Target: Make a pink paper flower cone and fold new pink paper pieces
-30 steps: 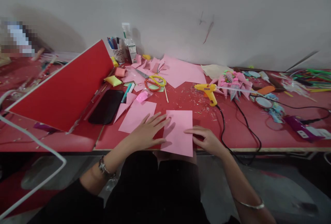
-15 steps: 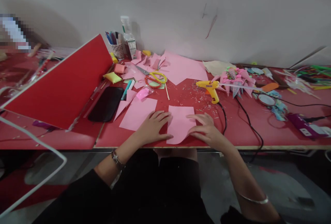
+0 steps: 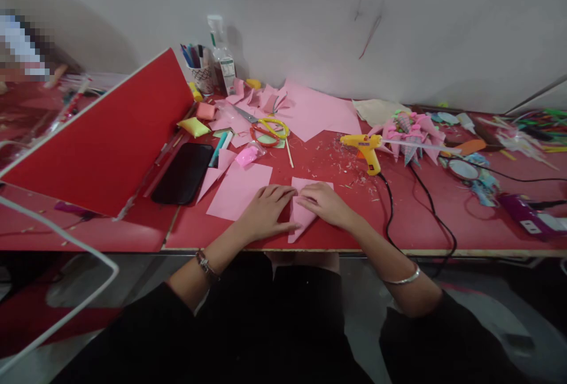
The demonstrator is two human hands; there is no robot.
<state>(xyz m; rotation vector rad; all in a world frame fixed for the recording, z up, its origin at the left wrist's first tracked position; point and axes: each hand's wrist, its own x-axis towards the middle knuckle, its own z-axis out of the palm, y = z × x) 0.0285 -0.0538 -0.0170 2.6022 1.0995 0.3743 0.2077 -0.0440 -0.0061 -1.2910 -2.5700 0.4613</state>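
Observation:
A small sheet of pink paper [image 3: 303, 219] lies in front of me at the table's front edge, its lower right side folded over toward the left. My right hand [image 3: 326, 202] has curled fingers on the turned-over corner, hiding part of the sheet. Against the sheet's left edge rests my left hand [image 3: 267, 211], its fingers stretched out and its thumb apart, lower down. Partly beneath the left hand's fingers and just beyond them is a second pink sheet [image 3: 241, 191], lying flat.
A yellow glue gun [image 3: 365, 150] with a black cord lies right of centre. Scissors [image 3: 271, 130], pink offcuts and a pink clay packet [image 3: 247, 156] are further back. At left are a black phone [image 3: 182, 174] and a tilted red board [image 3: 106, 142]. Pink paper cones [image 3: 410, 136] stand back right.
My right hand has moved left across the sheet, carrying its lower right corner over into a fold. My left hand stays nearly where it was.

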